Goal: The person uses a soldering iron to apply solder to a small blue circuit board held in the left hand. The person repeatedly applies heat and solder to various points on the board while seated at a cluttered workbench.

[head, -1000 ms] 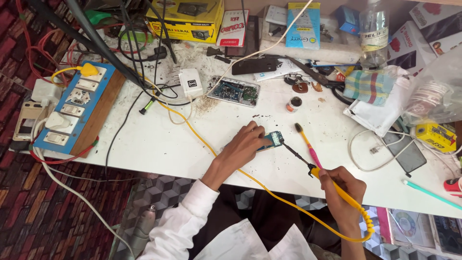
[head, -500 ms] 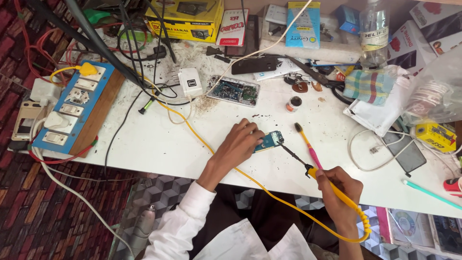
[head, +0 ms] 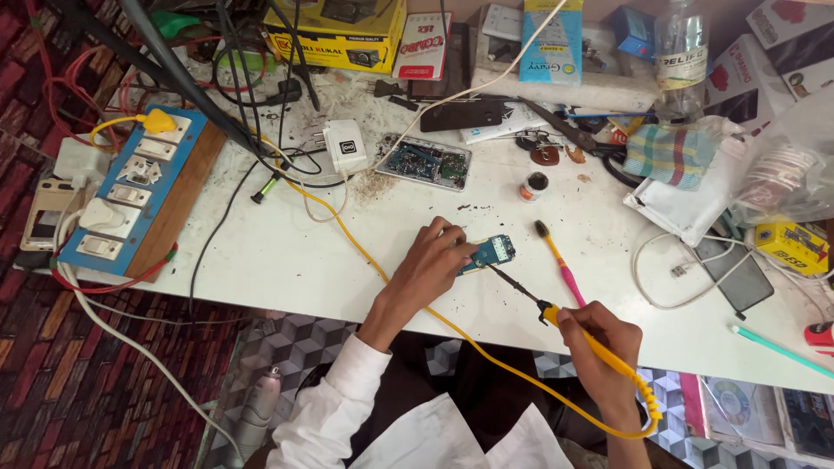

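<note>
**Soldering a small board at a messy surface**

Closest in, the right hand point(head: 599, 347) is wrapped around a yellow soldering iron point(head: 599, 349), its dark tip touching the small blue circuit board point(head: 489, 254). The left hand point(head: 432, 260) has its fingers curled down, pinning that board to the white surface point(head: 287, 252). Just right of the board is a pink toothbrush point(head: 558, 264). Farther back sit another circuit board point(head: 423, 161), a white charger point(head: 346, 147) and a blue switch panel point(head: 139, 193) on the left.
</note>
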